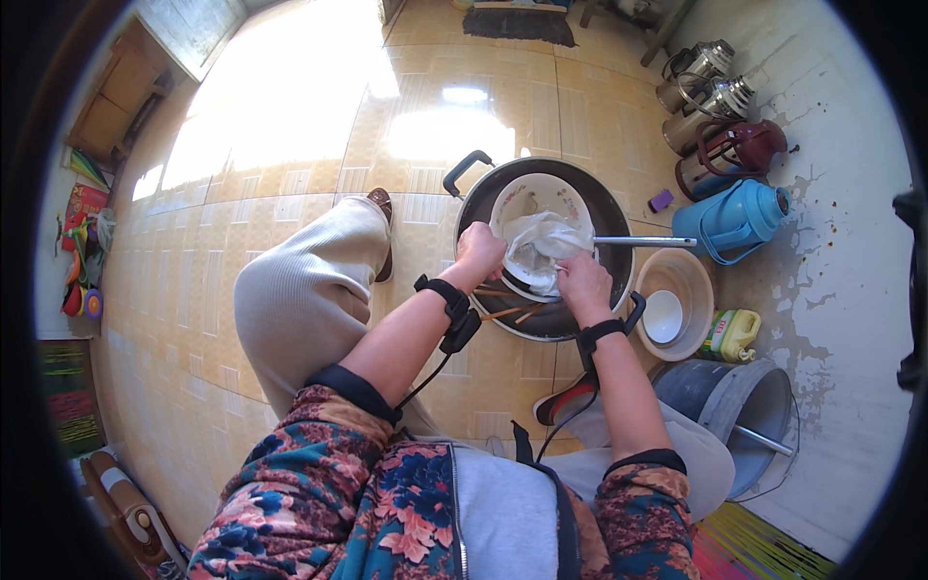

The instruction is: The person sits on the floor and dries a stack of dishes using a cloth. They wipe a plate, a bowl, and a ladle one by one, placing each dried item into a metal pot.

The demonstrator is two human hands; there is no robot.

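Observation:
A large dark two-handled pan (616, 217) stands on the tiled floor before me. Within it is a white bowl with a floral rim (518, 190), resting over a smaller pot whose metal handle (645, 241) points right. Thin white plastic or cloth (551, 235) lies crumpled in the bowl. My right hand (584, 284) pinches the lower right edge of this white material. At the bowl's left rim is my left hand (480, 250), its fingers curled; what they hold is hidden. Several wooden chopsticks (504, 313) lie in the pan below the bowl.
Along the right wall stand several thermos flasks, one blue (732, 217) and one maroon (739, 148). Nearer are a beige basin (696, 286) holding a white bowl (662, 317), a yellow-green jug (732, 335) and a tipped metal bucket (750, 406). A small purple object (661, 201) lies near the flasks.

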